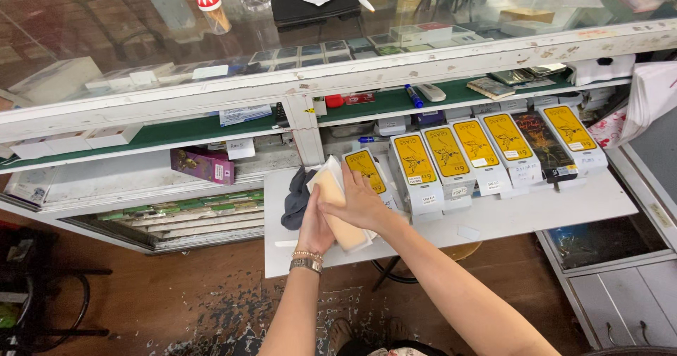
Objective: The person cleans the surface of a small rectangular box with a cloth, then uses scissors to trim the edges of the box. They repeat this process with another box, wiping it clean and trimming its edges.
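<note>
Beige flat packet (337, 215) was clamped between the left hand (314, 227) and the right hand (361, 202) on the white shelf (536, 211), with a dark cloth (296, 199) just left of the grip and yellow boxes (451, 160) to its right.

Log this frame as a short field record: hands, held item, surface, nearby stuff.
left hand: under and beside the flat pale packet, wrist with bracelet and watch
right hand: pressed on top of the packet
held item: flat pale packet, lying on the white shelf
surface: white shelf in front of a glass counter
nearby: dark cloth left of the packet; row of yellow-and-white boxes to the right
grip state: both hands closed on the packet
</note>
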